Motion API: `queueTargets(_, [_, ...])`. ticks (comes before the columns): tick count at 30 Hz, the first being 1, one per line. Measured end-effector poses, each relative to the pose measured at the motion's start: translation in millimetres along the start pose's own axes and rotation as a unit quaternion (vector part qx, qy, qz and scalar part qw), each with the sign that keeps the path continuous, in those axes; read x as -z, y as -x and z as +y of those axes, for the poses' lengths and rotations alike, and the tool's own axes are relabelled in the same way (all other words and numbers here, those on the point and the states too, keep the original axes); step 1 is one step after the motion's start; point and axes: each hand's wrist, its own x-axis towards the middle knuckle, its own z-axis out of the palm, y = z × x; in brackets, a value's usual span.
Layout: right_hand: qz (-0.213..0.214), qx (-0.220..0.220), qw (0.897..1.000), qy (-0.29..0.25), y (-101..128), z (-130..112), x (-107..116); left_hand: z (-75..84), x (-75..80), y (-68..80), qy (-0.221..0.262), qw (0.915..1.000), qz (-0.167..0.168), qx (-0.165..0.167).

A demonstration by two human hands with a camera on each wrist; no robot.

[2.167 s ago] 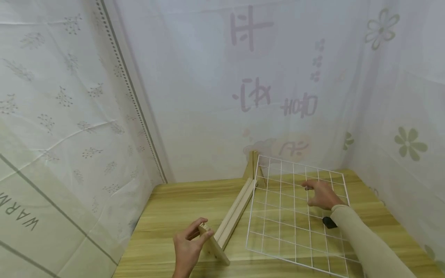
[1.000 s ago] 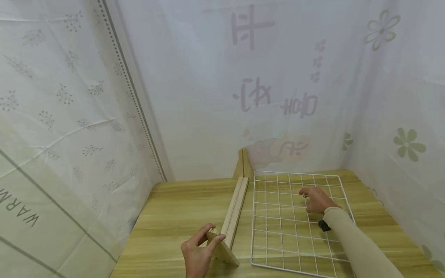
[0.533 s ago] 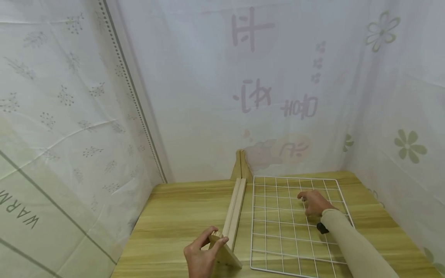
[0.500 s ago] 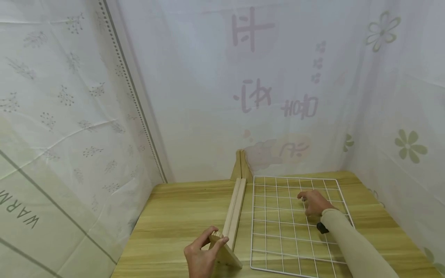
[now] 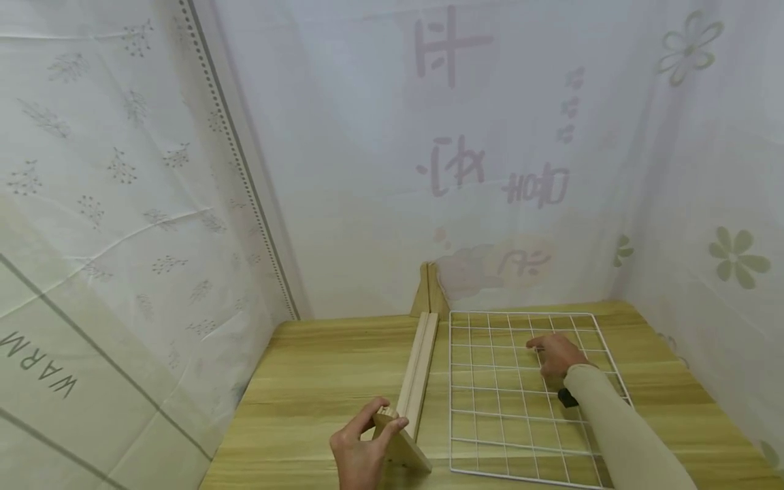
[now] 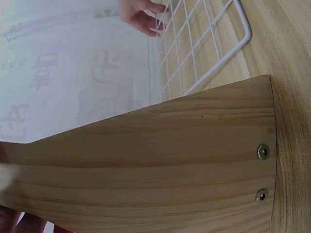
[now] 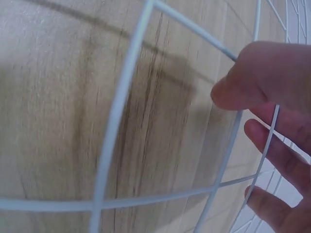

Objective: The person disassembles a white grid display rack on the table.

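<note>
My left hand (image 5: 360, 450) pinches the top of a wooden end board (image 5: 404, 448) between thumb and fingers. This board stands upright at the near end of a wooden stand, whose long grooved bar (image 5: 419, 367) runs back to a matching far end board (image 5: 429, 292). In the left wrist view, the end board (image 6: 170, 160) shows two bolt heads (image 6: 263, 151). A white wire grid panel (image 5: 450, 408) lies low over the table, right of the stand. My right hand (image 5: 559, 355) grips its wires, with the thumb on one side and the fingers reaching through in the right wrist view.
The table (image 5: 318, 367) has a wood-grain top and ends at a printed curtain (image 5: 343, 204) behind. More patterned curtain (image 5: 153, 224) hangs along the left and right sides. A dark wrist device (image 5: 567, 397) shows under the right sleeve (image 5: 618, 422).
The grid panel, tilted and overlapping the stand at first, has come down flatter beside it. The stand's near end has moved right and stands straighter. Both hands keep their holds.
</note>
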Motion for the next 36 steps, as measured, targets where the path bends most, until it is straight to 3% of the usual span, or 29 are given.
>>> queueTargets(9, [0.015, -0.019, 1.0, 0.01, -0.9, -1.2, -9.9, -1.0, -3.8, 5.4, -0.006, 0.9999, 0.004, -0.014])
queueTargets(17, [0.025, -0.041, 0.999, 0.025, -3.1, -7.8, -16.6, 4.6, -13.5, 7.9, -0.001, 0.9959, 0.017, -0.089])
queueTargets(25, [0.05, -0.031, 0.997, 0.059, -3.9, -6.9, -17.8, 10.6, -22.4, 11.6, -0.011, 0.9959, 0.013, -0.089])
queueTargets(36, [0.037, -0.05, 0.996, 0.062, -5.7, -10.7, -10.4, 9.5, -23.8, 13.7, -0.056, 0.9921, 0.033, -0.108])
